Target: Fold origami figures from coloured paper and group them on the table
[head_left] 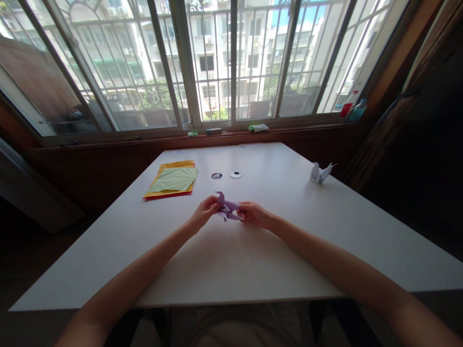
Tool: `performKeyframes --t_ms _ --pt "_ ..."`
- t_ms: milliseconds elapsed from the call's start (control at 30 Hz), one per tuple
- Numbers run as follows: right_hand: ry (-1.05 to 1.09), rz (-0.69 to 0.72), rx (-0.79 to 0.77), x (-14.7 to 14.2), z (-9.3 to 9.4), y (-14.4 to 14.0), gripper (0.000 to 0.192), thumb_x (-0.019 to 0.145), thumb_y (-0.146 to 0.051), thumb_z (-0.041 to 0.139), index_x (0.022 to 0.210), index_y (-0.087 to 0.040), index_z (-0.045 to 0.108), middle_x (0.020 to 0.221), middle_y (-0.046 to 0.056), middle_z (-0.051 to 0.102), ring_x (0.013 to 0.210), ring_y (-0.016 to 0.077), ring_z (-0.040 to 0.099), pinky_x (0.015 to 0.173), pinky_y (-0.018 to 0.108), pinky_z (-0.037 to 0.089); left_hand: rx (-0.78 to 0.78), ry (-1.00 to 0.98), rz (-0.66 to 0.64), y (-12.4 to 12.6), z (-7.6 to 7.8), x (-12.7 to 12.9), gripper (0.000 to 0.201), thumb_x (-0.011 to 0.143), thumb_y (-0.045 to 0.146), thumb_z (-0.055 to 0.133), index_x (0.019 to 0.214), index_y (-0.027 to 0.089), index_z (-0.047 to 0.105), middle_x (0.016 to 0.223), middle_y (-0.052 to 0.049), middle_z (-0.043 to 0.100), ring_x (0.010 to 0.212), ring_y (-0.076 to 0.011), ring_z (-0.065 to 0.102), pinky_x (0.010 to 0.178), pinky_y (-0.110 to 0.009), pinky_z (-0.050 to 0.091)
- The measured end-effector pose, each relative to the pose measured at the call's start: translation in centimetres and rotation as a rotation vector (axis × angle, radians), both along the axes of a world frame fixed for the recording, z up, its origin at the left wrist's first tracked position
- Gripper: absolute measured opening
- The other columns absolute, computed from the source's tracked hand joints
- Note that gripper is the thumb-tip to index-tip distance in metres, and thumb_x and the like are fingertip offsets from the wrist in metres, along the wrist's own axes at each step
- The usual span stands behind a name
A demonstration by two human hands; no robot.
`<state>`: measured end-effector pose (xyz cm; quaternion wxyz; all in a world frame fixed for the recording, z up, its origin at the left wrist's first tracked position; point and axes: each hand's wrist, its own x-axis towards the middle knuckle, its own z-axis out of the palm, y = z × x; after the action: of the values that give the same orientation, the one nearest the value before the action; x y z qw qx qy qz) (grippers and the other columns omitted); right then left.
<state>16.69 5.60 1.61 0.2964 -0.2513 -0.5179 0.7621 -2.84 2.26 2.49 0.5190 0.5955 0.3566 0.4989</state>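
Between my two hands, just above the middle of the white table (217,270), is a purple folded paper crane (226,208). My left hand (207,208) pinches its left side, with the thumb and fingers closed on the paper. On the opposite side, my right hand (252,213) grips the right end near a wing. A pointed piece of the crane sticks up beside my left fingertips. Parts of the folds are hidden behind my fingers.
A stack of yellow and red paper (151,194) lies at the left, with a creased pale green sheet (173,179) on top. Two round cable holes (236,175) are set in the table. A white paper crane (320,173) stands near the right edge. Small packets (258,128) rest on the windowsill.
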Motion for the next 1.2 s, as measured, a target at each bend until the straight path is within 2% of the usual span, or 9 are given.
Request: performKeyframes --t_ms 100,233,467,600,867,1200 --pt "0.056 0.061 -0.124 0.3 -0.2 0.3 0.010 0.069 -0.022 0.053 0.064 -0.015 0.049 0.051 -0.003 0.042 0.045 0.0068 0.036 0.046 0.020 0.029 0.005 0.010 -0.004 0.1 0.0 -0.1 0.023 0.072 0.034 0.060 0.081 0.014 0.055 0.071 0.000 0.057 0.066 -0.0109 0.052 0.061 -0.023 0.037" --pt "0.091 0.156 -0.211 0.5 -0.2 0.3 0.013 0.073 -0.021 0.048 0.063 -0.014 0.047 0.049 -0.004 0.037 0.043 0.0057 0.032 0.046 0.018 0.028 0.017 0.023 0.020 0.0 0.5 -0.3 0.022 0.072 0.034 0.060 0.081 0.014 0.055 0.073 -0.001 0.057 0.067 -0.0114 0.052 0.060 -0.023 0.037" --pt "0.081 0.356 -0.345 0.9 0.5 0.4 0.017 0.076 -0.019 0.041 0.060 -0.015 0.040 0.046 -0.006 0.029 0.040 0.0051 0.027 0.043 0.016 0.026 0.073 0.061 -0.018 -0.4 1.1 -0.2 0.025 0.074 0.034 0.058 0.087 0.013 0.056 0.091 -0.008 0.062 0.076 -0.0150 0.055 0.067 -0.027 0.039" --pt "0.074 0.429 -0.377 1.1 0.3 0.6 0.020 0.077 -0.019 0.039 0.058 -0.016 0.035 0.044 -0.007 0.025 0.038 0.0050 0.024 0.041 0.016 0.025 0.080 0.046 -0.034 -0.4 1.0 -0.1 0.024 0.074 0.034 0.058 0.086 0.014 0.056 0.100 -0.010 0.061 0.075 -0.0149 0.055 0.066 -0.027 0.040" --pt "0.089 0.539 -0.394 1.2 0.1 0.7 0.023 0.079 -0.019 0.036 0.057 -0.017 0.031 0.041 -0.008 0.021 0.036 0.0054 0.018 0.039 0.015 0.022 0.082 0.068 -0.023 -0.4 1.1 -0.2 0.023 0.074 0.033 0.058 0.085 0.013 0.057 0.092 -0.009 0.064 0.073 -0.0146 0.056 0.066 -0.026 0.040" --pt "0.107 0.558 -0.414 1.1 0.3 0.2 0.024 0.078 -0.019 0.037 0.056 -0.018 0.028 0.039 -0.008 0.019 0.036 0.0058 0.013 0.038 0.015 0.022 0.071 0.066 -0.035 -0.5 1.3 -0.2 0.026 0.072 0.035 0.059 0.085 0.012 0.058 0.086 -0.008 0.063 0.073 -0.0146 0.055 0.065 -0.026 0.039"
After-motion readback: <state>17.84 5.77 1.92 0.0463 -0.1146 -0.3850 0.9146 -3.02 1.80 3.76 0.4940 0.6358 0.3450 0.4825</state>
